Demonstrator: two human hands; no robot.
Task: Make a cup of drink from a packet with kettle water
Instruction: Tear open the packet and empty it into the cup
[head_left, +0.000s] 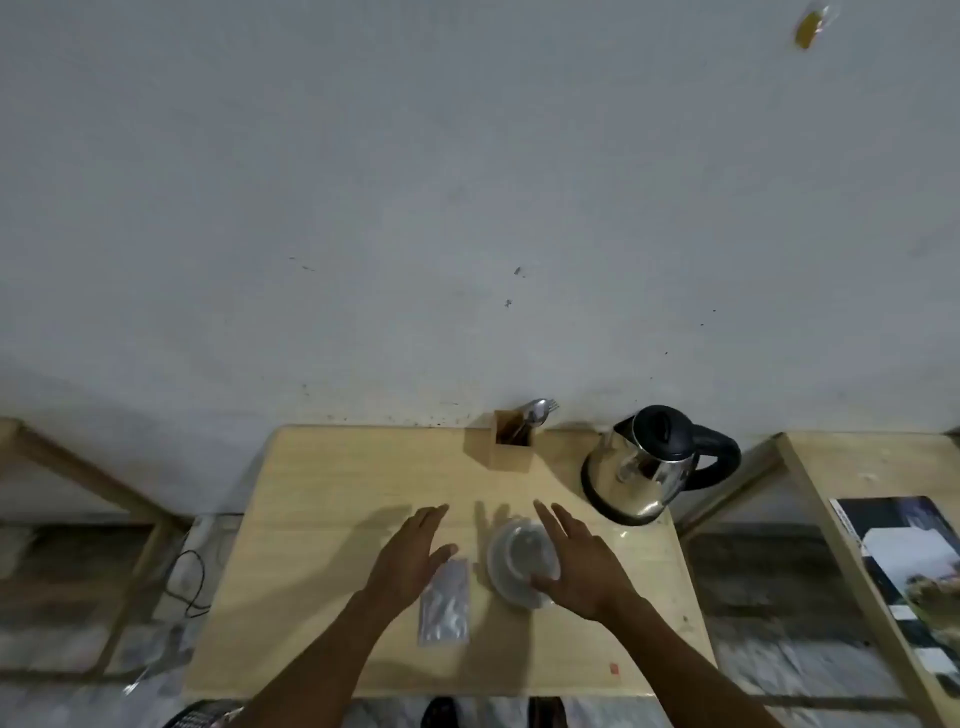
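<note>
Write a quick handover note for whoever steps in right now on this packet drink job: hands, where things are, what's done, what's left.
Left hand: open, empty, over the table beside the packet.
Right hand: open, partly over the clear cup, not gripping it.
Packet lies flat, apparently unopened, left of the cup.
Kettle stands at the table's back right, lid shut; spoons in the wooden holder at the back.
Done: nothing visible.
Left: open packet, empty it into the cup, pour water, stir.

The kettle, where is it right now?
The steel kettle stands at the wooden table's far right corner by the wall, right of the wooden cutlery holder.
</note>
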